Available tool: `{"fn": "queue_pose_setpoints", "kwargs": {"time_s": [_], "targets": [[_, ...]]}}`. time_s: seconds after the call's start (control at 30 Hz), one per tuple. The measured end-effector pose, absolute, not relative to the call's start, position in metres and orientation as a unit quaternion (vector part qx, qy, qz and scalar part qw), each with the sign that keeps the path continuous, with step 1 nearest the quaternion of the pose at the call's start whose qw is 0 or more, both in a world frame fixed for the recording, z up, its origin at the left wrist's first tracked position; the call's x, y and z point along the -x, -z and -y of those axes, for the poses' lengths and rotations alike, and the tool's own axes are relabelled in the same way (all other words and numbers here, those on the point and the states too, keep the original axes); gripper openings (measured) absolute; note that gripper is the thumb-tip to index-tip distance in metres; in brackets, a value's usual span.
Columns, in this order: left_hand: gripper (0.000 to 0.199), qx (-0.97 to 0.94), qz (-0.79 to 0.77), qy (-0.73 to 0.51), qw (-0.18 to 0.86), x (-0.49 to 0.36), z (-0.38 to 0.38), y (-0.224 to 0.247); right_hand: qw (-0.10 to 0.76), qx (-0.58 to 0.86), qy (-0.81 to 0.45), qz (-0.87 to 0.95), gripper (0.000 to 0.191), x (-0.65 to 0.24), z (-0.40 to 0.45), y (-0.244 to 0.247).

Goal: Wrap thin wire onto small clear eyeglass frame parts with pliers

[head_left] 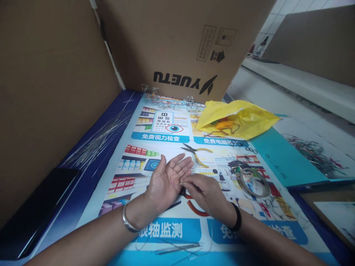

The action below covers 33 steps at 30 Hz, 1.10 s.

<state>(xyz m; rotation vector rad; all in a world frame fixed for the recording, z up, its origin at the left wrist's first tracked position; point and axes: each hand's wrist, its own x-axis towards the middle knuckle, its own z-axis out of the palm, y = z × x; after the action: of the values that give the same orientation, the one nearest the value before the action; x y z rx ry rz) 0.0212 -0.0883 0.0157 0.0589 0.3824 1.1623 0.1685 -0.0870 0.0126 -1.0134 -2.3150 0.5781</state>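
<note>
My left hand (pixel 168 180) is palm up with its fingers spread, and a few tiny pink beads (pixel 173 183) lie on the palm. Over that palm, the fingertips of my right hand (pixel 203 190) pinch a thin, pale wire-like piece (pixel 181 183), its tip close to the beads. Just beyond the hands, yellow-handled pliers (pixel 198 152) rest on the printed sheet. A tool with orange-red handles (pixel 196 210) lies partly hidden under my hands.
Cardboard walls (pixel 177 44) stand behind and left. A yellow bag (pixel 249 120) holds orange material. A wire coil (pixel 268 187) lies right, long wires (pixel 101 138) and a black flat object (pixel 36 210) left, wire pieces (pixel 180 248) in front, tangled scraps (pixel 316 153) far right.
</note>
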Motion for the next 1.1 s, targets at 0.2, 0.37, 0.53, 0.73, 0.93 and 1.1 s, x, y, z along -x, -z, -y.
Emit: {"fn": "queue_pose_setpoints", "kwargs": {"time_s": [0.2, 0.37, 0.53, 0.73, 0.93, 1.1], "targets": [[0.050, -0.031, -0.192, -0.547, 0.814, -0.0212, 0.0893, -0.0173, 0.269, 0.385, -0.216, 0.856, 0.020, -0.1668, 0.0884, -0.0104], [0.049, -0.030, -0.182, -0.550, 0.814, -0.0215, 0.0893, -0.0178, 0.274, 0.413, -0.323, 0.806, 0.023, -0.1635, 0.0904, -0.0136], [0.051, -0.028, -0.173, -0.552, 0.815, -0.0217, 0.0894, -0.0185, 0.298, 0.424, -0.516, 0.682, 0.022, -0.1669, 0.0860, -0.0189], [0.048, -0.033, -0.184, -0.537, 0.823, -0.0206, 0.0900, -0.0205, 0.328, 0.348, -0.755, 0.448, 0.027, -0.1690, 0.0810, -0.0166], [0.046, -0.039, -0.179, -0.535, 0.825, -0.0203, 0.0897, -0.0187, 0.327, 0.294, -0.818, 0.371, 0.030, -0.1618, 0.0855, -0.0150], [0.048, -0.035, -0.177, -0.537, 0.824, -0.0205, 0.0897, -0.0177, 0.309, 0.376, -0.735, 0.472, 0.026, -0.1678, 0.0834, -0.0170]]}}
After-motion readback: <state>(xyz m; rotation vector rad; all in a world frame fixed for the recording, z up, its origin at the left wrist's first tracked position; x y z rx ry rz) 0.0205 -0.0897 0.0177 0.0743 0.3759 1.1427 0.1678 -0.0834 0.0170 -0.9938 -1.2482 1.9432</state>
